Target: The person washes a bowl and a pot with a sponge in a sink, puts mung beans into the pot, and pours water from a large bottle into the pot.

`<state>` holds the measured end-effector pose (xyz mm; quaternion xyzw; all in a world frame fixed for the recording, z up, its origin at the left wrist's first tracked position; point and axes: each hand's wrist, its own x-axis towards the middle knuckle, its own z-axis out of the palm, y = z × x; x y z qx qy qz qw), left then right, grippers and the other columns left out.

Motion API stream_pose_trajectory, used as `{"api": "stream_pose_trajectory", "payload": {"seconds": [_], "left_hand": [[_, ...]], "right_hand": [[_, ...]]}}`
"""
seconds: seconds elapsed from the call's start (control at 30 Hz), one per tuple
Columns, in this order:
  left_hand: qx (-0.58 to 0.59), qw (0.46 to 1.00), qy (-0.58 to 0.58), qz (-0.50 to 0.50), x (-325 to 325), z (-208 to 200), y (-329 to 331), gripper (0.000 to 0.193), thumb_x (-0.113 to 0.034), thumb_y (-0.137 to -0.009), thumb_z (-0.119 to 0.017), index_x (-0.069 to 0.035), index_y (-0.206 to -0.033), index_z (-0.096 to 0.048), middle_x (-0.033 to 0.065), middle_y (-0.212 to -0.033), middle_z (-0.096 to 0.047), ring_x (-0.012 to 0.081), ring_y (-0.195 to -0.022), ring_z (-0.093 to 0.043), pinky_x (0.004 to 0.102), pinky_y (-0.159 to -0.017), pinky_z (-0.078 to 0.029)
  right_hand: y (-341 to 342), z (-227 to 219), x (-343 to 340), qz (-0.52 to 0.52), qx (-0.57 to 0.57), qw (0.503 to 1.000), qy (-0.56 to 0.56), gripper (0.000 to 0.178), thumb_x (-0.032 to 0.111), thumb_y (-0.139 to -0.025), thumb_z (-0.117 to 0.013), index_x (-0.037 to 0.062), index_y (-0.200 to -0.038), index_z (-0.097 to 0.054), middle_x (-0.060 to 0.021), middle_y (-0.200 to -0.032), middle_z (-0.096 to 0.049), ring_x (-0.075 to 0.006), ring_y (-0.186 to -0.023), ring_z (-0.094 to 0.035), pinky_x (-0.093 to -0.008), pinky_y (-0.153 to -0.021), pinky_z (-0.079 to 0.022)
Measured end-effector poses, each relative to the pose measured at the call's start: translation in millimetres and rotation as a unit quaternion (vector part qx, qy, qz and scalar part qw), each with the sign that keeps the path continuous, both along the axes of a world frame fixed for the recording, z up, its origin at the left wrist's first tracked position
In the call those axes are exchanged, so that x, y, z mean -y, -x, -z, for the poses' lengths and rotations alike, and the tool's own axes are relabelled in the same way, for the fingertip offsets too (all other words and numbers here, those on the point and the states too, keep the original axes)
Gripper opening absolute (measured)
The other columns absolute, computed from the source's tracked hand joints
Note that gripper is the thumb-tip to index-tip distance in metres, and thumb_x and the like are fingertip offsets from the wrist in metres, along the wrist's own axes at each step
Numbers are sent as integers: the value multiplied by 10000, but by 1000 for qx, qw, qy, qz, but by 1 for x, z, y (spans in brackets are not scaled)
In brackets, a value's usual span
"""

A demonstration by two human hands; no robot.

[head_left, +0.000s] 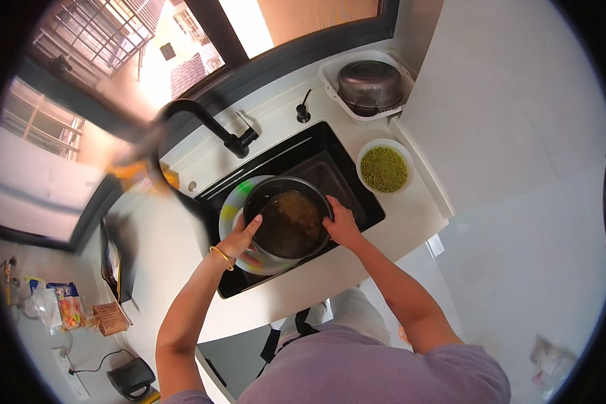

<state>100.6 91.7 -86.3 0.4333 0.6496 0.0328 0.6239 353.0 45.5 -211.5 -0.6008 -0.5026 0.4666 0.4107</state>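
A dark round pot (276, 232) with brownish liquid in it is held over the sink. My left hand (240, 237), with a gold bracelet at its wrist, grips the pot's left rim, thumb on top. On the opposite side my right hand (343, 222) is closed on the rim. Under the pot lies a pale basin with coloured patches (230, 209), partly hidden by it. Whether the pot touches the basin I cannot tell. Both sit within the black sink (347, 172).
A white bowl of green beans (384, 168) stands right of the sink. Behind it, a white rack (330, 74) holds a dark pot (370, 84). The black faucet (212, 124) arches at the back left, beside a soap dispenser (303, 113). A black kettle (131, 378) is lower left.
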Motion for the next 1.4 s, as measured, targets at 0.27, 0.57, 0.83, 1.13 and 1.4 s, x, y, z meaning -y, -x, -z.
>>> {"api": "stream_pose_trajectory", "payload": {"seconds": [0.27, 0.57, 0.83, 1.13, 1.4], "left_hand": [[-37, 980, -160, 114, -42, 30, -30, 935, -736, -841, -427, -82, -1477, -220, 198, -1473, -303, 322, -1354, -300, 414, -1047, -363], [-14, 988, -145, 40, -68, 40, -62, 941, -707, -864, -433, -28, -1482, -229, 197, -1506, -270, 292, -1409, -230, 363, -1138, -176], [-53, 954, -273, 110, -99, 71, -70, 827, -667, -892, -416, -44, -1434, -361, 217, -1391, -429, 336, -1324, -354, 380, -1113, -224], [-144, 860, -452, 187, -109, 54, -113, 572, -534, -918, -493, -77, -1253, -568, 153, -1163, -612, 302, -1110, -549, 384, -1021, -310], [-83, 848, -501, 152, -97, 35, -123, 512, -472, -938, -503, -60, -1232, -585, 183, -1186, -592, 325, -1177, -500, 398, -1027, -332]], "right_hand": [[-11, 33, -5, 44, -188, 962, 194, 587, -25, -821, -516, 22, -1385, -358, -98, -833, -533, -166, -444, -456, -294, -366, -379], [-30, 60, -27, 48, -374, 880, 289, 582, -64, -817, -500, 21, -1377, -366, -68, -743, -476, -125, -455, -387, -265, -379, -315], [-34, 78, -39, 96, -495, 791, 348, 360, -59, -840, -494, 13, -1187, -429, -58, -710, -435, -122, -482, -397, -252, -392, -312], [-37, 100, -35, 39, -623, 682, 381, 78, 10, -911, -407, 66, -903, -461, -24, -656, -413, -82, -461, -369, -214, -378, -272], [-46, 86, -32, 31, -626, 673, 394, 127, 44, -919, -383, 74, -966, -497, -25, -678, -442, -76, -449, -354, -190, -360, -253]]}}
